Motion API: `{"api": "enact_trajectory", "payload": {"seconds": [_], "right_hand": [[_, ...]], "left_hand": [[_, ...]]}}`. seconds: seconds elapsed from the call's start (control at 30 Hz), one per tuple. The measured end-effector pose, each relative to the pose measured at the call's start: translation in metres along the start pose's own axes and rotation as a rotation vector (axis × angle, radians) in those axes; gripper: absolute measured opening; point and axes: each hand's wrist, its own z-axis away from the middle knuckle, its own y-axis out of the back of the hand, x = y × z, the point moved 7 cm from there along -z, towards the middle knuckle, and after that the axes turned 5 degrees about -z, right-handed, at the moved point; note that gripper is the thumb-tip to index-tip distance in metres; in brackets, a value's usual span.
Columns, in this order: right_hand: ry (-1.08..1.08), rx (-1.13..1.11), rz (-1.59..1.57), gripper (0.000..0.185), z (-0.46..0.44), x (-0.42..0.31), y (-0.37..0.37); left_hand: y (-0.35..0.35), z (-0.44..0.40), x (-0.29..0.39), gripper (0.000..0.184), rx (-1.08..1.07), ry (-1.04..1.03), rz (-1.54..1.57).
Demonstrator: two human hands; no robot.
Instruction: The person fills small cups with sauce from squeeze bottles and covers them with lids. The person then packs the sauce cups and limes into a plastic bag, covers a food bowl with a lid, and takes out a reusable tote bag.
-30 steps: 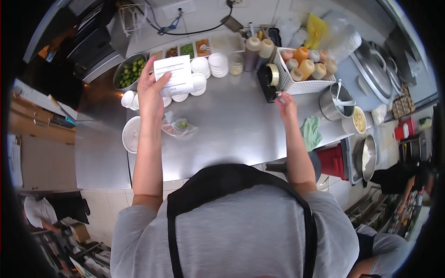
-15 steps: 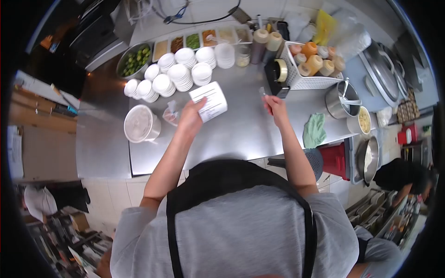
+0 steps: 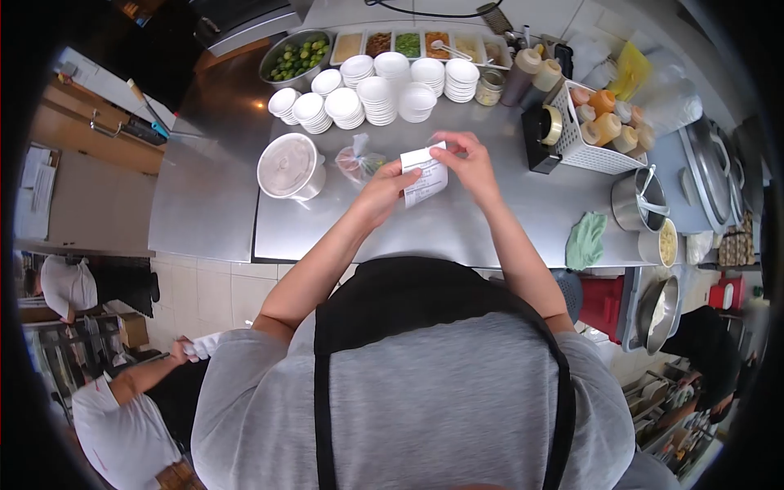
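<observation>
My left hand [image 3: 382,194] is closed on a white printed receipt [image 3: 425,186], its thumb lying across the front. At the slip's top edge, my right hand [image 3: 469,167] pinches the corner with thumb and fingers; whether a clear strip of tape is between them I cannot make out. A small knotted clear plastic bag [image 3: 356,163] with coloured contents lies just left of my left hand. Further left stands a lidded white tub [image 3: 289,170]. The black tape dispenser [image 3: 537,147] with its roll sits to the right of my right hand.
Behind my hands are stacked white lidded cups [image 3: 377,100], a bowl of limes [image 3: 296,61] and a topping tray [image 3: 408,45]. A white basket of sauce bottles [image 3: 596,143], a green cloth [image 3: 586,241] and a metal pot [image 3: 635,204] are right. A person [image 3: 122,425] is behind left.
My right hand, which held a small clear tape strip near the dispenser, has come left to the receipt's top edge. The view has shifted, and a person has come in behind on the left.
</observation>
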Motion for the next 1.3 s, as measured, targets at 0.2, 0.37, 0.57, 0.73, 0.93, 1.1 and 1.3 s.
{"api": "enact_trajectory", "payload": {"seconds": [0.2, 0.37, 0.57, 0.73, 0.93, 1.1, 1.3], "right_hand": [[-0.406, -0.29, -0.473, 0.009, 0.025, 0.036, -0.053], [-0.33, -0.356, -0.256, 0.008, 0.015, 0.069, -0.102], [-0.199, -0.161, -0.491, 0.008, -0.031, 0.052, -0.137], [-0.271, -0.101, -0.499, 0.011, -0.042, 0.065, -0.15], [-0.23, -0.007, -0.438, 0.018, -0.046, 0.073, -0.145], [-0.184, -0.092, -0.291, 0.013, -0.044, 0.052, -0.142], [-0.071, -0.088, -0.001, 0.014, -0.041, 0.046, -0.14]], "left_hand": [[0.072, 0.022, 0.013, 0.029, 0.297, -0.462, -0.497], [0.115, 0.011, 0.052, 0.041, 0.708, -0.664, -0.78], [0.152, -0.04, 0.031, 0.037, 0.342, -0.331, -0.203], [0.162, -0.031, 0.029, 0.034, 0.346, -0.229, -0.019], [0.149, -0.017, 0.039, 0.042, 0.408, -0.298, -0.177], [0.148, -0.017, 0.041, 0.046, 0.43, -0.48, -0.405], [0.142, -0.006, 0.053, 0.047, 0.53, -0.644, -0.765]]}}
